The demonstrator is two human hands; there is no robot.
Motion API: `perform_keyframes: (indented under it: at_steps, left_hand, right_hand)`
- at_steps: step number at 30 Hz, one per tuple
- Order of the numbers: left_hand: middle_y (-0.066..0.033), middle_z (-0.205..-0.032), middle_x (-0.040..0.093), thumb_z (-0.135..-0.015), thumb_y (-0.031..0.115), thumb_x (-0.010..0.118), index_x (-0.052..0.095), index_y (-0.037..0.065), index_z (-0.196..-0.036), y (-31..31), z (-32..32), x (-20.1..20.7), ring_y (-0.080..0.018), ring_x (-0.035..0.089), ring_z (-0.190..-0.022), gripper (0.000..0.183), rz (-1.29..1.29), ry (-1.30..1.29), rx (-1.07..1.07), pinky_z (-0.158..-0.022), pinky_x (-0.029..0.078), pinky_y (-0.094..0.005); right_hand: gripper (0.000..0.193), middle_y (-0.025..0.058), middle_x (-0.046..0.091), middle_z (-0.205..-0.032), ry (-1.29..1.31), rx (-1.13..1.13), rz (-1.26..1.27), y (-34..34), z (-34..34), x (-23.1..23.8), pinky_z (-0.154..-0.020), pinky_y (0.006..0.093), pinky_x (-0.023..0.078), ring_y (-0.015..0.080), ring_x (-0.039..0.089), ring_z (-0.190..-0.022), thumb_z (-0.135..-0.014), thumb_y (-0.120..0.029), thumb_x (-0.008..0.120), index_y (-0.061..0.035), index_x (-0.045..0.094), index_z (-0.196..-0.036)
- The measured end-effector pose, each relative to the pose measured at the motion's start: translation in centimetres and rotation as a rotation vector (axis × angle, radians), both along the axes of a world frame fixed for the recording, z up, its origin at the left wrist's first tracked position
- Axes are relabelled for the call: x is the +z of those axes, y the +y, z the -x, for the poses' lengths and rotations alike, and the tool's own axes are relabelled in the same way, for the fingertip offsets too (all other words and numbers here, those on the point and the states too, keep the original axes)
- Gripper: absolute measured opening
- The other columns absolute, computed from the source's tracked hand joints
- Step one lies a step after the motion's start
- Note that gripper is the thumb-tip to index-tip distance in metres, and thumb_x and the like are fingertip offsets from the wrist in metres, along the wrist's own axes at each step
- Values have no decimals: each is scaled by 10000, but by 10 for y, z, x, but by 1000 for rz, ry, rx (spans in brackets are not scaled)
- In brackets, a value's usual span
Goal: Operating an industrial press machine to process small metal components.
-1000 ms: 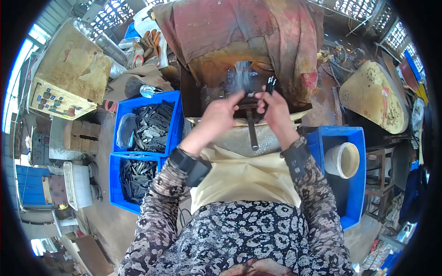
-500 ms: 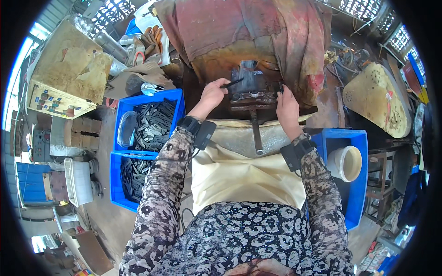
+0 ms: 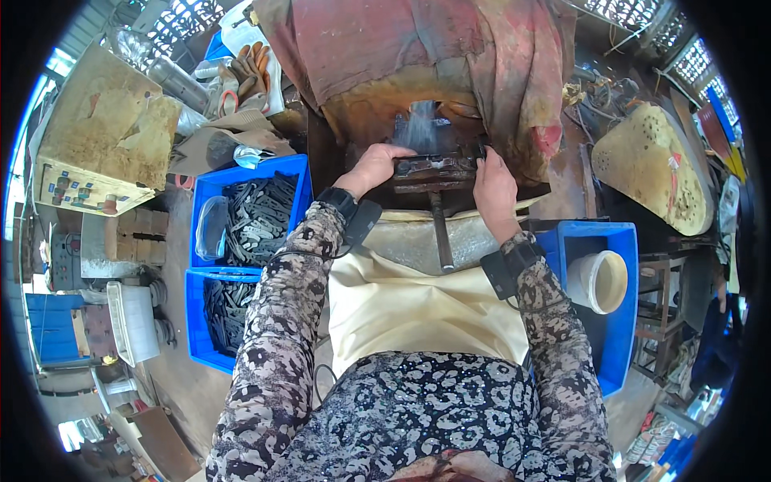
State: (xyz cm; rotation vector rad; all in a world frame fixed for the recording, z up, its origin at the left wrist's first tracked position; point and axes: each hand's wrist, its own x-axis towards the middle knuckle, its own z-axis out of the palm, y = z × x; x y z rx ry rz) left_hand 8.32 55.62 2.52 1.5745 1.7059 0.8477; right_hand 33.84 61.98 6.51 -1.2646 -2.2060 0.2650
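My left hand (image 3: 372, 170) is at the left end of a dark metal fixture (image 3: 434, 178), fingers closed on a dark, flat metal strip (image 3: 432, 157) that lies along the fixture's top; the grip itself is partly hidden. At the fixture's right end, my right hand (image 3: 495, 191) pinches a small dark piece (image 3: 482, 148), too small to make out. A round metal bar (image 3: 442, 231) sticks out from the fixture toward me. Just behind it, water or mist (image 3: 421, 120) sprays in front of a stained cloth cover (image 3: 385, 48).
Two blue crates (image 3: 197, 277) on my left hold many dark flat metal strips (image 3: 255, 213); a clear plastic tub (image 3: 211, 227) sits in the far one. On my right, a blue crate (image 3: 625, 321) holds a white bucket (image 3: 602, 281). A control box (image 3: 100, 128) stands far left.
My left hand has moved down and slightly right, bringing the dark strip from above the fixture onto its top. The right hand stays at the right end. The view has shifted slightly.
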Motion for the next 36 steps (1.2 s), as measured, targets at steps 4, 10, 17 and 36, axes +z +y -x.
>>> perform_keyframes:
  at_steps: [4,10,17,36]
  left_hand:
    - [-129,-1122,653,-776,-79,509,679,184,-1135,-3,3,-3,-311,617,-1046,476,-94,219,-77,-919,475,-345]
    - [-134,-1103,656,-759,-87,496,670,206,-1151,-7,3,6,-332,610,-1034,520,-79,329,-110,-903,484,-374]
    - [-173,-981,660,-790,-1,548,673,113,-1085,-39,-12,50,-367,620,-912,340,-150,591,-63,-819,506,-411]
    - [-72,-1044,670,-727,111,696,648,91,-1024,-85,-112,105,-270,628,-1014,302,-593,315,-147,-963,448,-436]
  right_hand:
    - [293,183,626,-1021,-16,-5,39,-3,1,5,-717,466,515,382,630,-842,-944,-201,494,-39,527,-1185]
    - [293,195,631,-1038,-36,-20,98,-5,6,8,-749,466,504,391,620,-886,-952,-201,477,-27,536,-1180]
    - [295,197,629,-1045,-7,-7,77,-5,4,7,-751,468,504,392,619,-891,-955,-205,474,-23,533,-1180]
    - [280,194,620,-1031,-6,-33,84,-3,3,6,-741,475,507,396,621,-885,-940,-185,488,-24,524,-1166]
